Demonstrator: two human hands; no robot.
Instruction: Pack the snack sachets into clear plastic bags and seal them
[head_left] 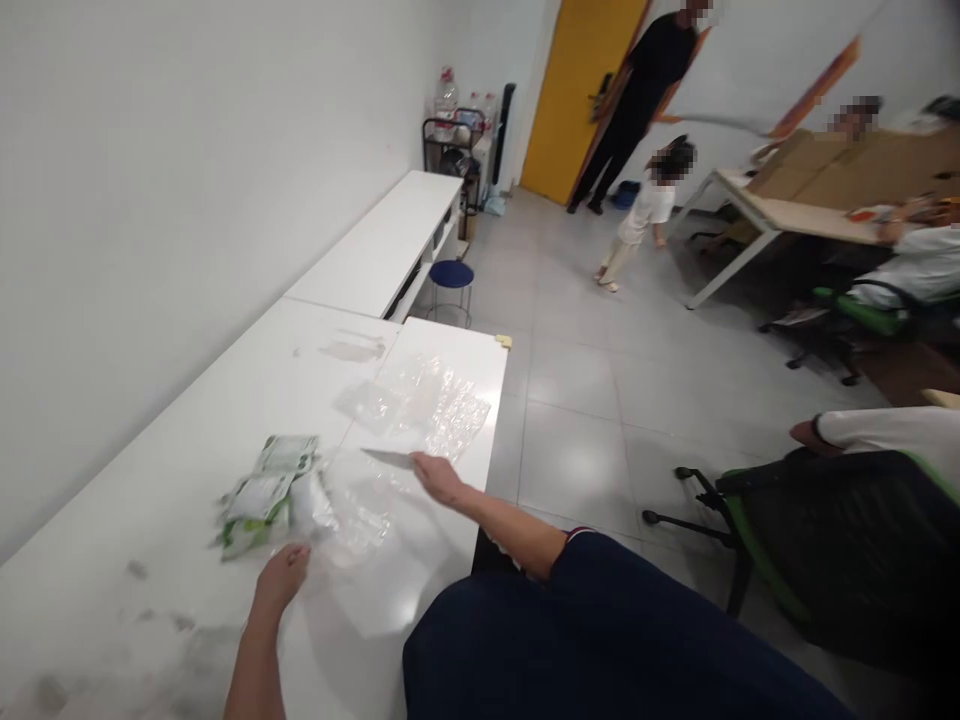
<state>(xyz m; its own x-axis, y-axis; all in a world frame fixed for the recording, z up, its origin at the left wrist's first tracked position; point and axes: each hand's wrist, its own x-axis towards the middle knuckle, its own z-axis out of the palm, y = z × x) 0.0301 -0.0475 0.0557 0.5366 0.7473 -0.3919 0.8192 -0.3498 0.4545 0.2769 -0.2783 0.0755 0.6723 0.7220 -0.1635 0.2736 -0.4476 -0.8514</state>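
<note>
Nearest, at 7 o'clock in the view, the left hand point(285, 575) is over the white rectangular surface point(225, 420); its grip is curled closed, and I cannot tell whether it pinches anything. At 2 o'clock from it lies a crumpled sheet of clear, glossy plastic film point(360, 525). Just beyond the hand, at 12 to 1 o'clock, is a shiny silver-white pouch point(311, 505), and at 11 o'clock a pile of green-and-white printed plastic packets point(259, 500), touching the pouch.

A little farther, the right hand point(435, 478) has its grip closed round a knife with a slim grey blade point(386, 457), the point aimed towards 9 to 10 o'clock, above the surface. At 12 o'clock from that hand, a second wrinkled clear plastic sheet point(431, 400) spreads near the surface's right edge.

Past the surface, at 11 to 12 o'clock in the view, stands a round blue-topped stool with metal legs point(451, 273). Farthest, at 1 o'clock, a person in black clothing point(649, 85) stands by a yellow door point(574, 90).
</note>
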